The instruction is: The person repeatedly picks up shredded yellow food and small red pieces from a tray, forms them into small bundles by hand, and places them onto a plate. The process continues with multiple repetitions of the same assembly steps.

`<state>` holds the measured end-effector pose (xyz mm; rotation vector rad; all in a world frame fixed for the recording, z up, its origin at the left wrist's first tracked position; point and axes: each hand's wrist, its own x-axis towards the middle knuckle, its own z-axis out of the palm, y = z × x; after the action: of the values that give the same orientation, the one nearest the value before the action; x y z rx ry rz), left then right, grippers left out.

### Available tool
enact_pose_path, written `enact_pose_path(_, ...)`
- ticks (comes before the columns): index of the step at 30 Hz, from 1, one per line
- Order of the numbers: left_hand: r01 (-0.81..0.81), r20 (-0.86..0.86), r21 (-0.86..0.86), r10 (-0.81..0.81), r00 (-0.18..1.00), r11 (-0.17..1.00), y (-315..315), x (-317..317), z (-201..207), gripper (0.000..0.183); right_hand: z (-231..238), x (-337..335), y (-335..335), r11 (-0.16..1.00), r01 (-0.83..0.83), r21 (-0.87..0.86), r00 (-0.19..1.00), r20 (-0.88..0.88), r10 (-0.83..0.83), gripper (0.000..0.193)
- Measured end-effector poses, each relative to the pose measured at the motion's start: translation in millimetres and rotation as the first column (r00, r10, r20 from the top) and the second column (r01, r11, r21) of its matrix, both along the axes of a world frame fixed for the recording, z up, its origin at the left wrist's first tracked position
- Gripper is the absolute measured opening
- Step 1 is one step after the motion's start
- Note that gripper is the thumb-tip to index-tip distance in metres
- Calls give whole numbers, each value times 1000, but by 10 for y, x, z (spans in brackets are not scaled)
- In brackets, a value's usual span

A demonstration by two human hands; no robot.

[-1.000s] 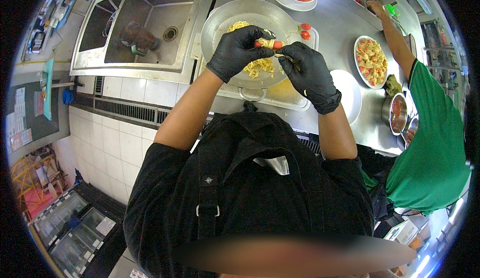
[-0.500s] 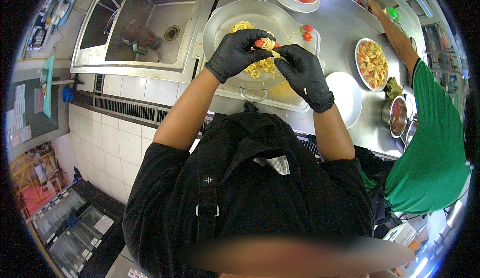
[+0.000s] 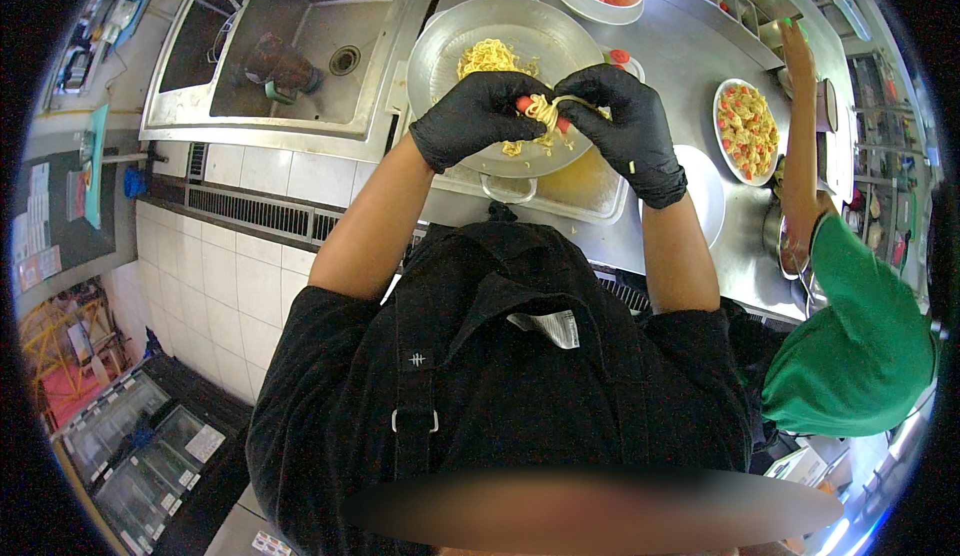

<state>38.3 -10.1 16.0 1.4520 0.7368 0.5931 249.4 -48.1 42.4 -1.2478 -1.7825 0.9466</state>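
Noodles (image 3: 490, 58) lie in the pan (image 3: 437, 68), right of the sink (image 3: 335, 21).

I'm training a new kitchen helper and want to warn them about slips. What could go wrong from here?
The noodle strand around the red piece could snap or slip loose if the right hand pulls too hard.

The left hand seems to grip the red piece by its fingers, over the pan, so it might drop onto the loose noodles.

A small pale scrap on the right glove could fall outside the pan.
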Motion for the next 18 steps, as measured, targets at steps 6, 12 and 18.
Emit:
enact_pose_path(6,-47,117,-95,59,991,994,-44,1,20,37,-53,-17,-34,981,26,-193,944,-317,-87,16)
enact_pose_path(12,-28,353,-173,89,931,984,-87,55,-139,39,-281,48,-8,899,-133,-418,771,-614,-172,17)
enact_pose_path(18,-218,454,-315,349,820,924,-138,247,-282,38,-393,-236,-97,943,118,-311,742,-603,-292,22)
